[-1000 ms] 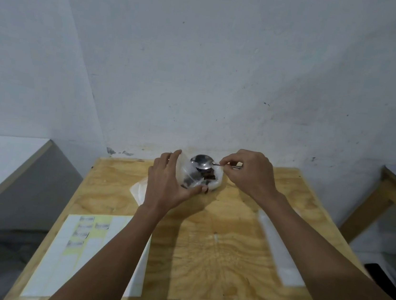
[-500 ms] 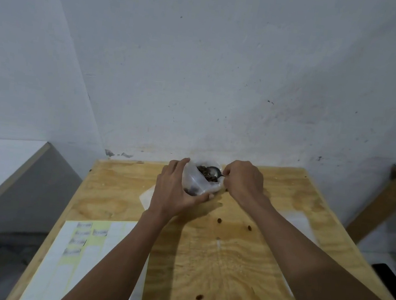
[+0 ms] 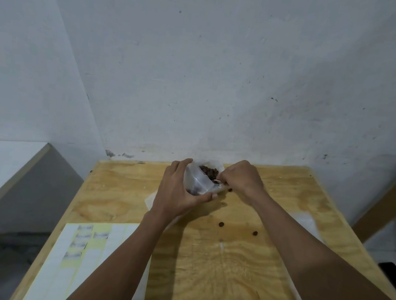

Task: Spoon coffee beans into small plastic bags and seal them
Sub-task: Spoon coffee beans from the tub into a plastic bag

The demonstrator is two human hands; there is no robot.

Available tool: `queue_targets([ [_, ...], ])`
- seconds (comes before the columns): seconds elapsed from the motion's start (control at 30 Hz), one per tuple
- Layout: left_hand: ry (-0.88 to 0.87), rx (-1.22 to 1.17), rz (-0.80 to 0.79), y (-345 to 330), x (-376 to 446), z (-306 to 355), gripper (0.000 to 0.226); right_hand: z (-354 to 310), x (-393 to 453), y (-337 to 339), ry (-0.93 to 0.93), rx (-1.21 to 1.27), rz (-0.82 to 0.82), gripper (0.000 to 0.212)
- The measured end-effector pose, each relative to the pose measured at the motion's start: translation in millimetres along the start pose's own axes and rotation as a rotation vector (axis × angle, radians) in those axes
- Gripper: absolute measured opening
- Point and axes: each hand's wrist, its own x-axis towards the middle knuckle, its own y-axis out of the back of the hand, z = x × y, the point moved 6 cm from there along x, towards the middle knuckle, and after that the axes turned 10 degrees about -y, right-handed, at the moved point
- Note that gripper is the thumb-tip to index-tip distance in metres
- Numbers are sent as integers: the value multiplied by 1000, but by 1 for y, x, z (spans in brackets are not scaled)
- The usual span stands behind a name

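Left hand point(image 3: 178, 192) wrapped round a small clear bag point(image 3: 199, 181), thumb underneath and fingers over the far side, mouth held open and tipped toward the right. Right hand point(image 3: 240, 178) just beside the mouth, fingertips pinching the handle of a spoon point(image 3: 217, 181), only a sliver of metal showing; bowl hidden, so load impossible to tell. Beans point(image 3: 209, 170) heaped dark just behind the bag's mouth at centre frame, seemingly in a white container against the wall, though the blur leaves that uncertain. Three loose beans point(image 3: 221, 224) strewn on the table point(image 3: 287, 185) right of and below the hands. Likely mid-scoop or mid-pour. For a clean pour: bag mouth kept wide and close under the spoon, bowl brought well inside the rim before tipping, tipped slowly, bag kept steady with the left grip firm but not crushing the opening. Smaller scoops safer, given the spill already on the wood. Label sheet point(image 3: 84, 255) at lower left, flat white plastic point(image 3: 305, 220) at right, both clear of the work.
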Motion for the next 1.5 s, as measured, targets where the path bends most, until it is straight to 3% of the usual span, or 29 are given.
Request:
queue_targets([
  [0.23, -23, 12, 32, 9, 0, 6, 91, -6, -5, 13, 7, 30, 11, 34],
  [0.37, -17, 55, 54, 12, -3, 5, 93, -8, -3, 20, 19, 28, 16, 19],
  [0.6, 72, 111, 10, 12, -6, -10, 101, -12, -14, 36, 85, 63, -9, 31],
  [0.8, 76, 101, 51, 18, -2, 4, 102, -15, -40, 39, 164, -5, -34, 15],
  [1.0, 80, 135, 69, 19, -1, 8, 109, -26, -76, 52, 408, -165, 152, 17],
  [1.2, 83, 129, 103, 26, -2, 8, 113, -22, -81, 59, 568, -147, 350, 18],
  [1.33, 78, 139, 100, 26, -3, 5, 108, -16, -76, 60, 508, -112, 404, 19],
  [1.5, 91, 129, 74, 20, -3, 1, 104, -11, -54, 45, 321, -229, 322, 24],
])
